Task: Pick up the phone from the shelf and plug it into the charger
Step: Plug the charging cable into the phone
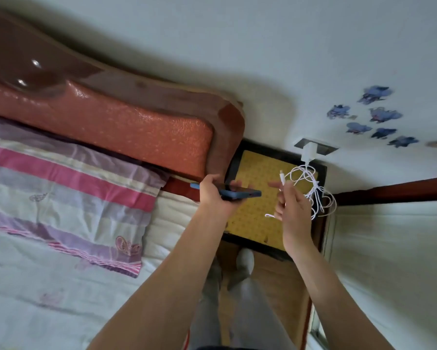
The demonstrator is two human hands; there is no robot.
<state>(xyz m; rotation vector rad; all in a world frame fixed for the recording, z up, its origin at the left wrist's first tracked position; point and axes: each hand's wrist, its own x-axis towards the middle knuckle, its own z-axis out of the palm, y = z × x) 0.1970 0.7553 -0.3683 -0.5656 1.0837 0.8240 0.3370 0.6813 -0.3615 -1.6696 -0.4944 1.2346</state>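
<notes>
My left hand point(213, 192) grips a phone in a blue case point(240, 192), held level above the bedside shelf with its yellow patterned top point(255, 218). To its right, my right hand point(292, 207) pinches a white charging cable point(313, 183) near its plug end point(282, 176), which points up and sits a short gap from the phone's right end. The cable hangs in tangled loops from a white charger point(309, 150) plugged into a wall socket point(324, 145).
A bed with a pale sheet point(61, 299) and a pink and purple striped pillow point(68, 188) fills the left. Its red-brown padded headboard point(116, 120) stands against the wall. Blue stickers point(374, 117) dot the wall. My legs and a sock point(245, 261) show below.
</notes>
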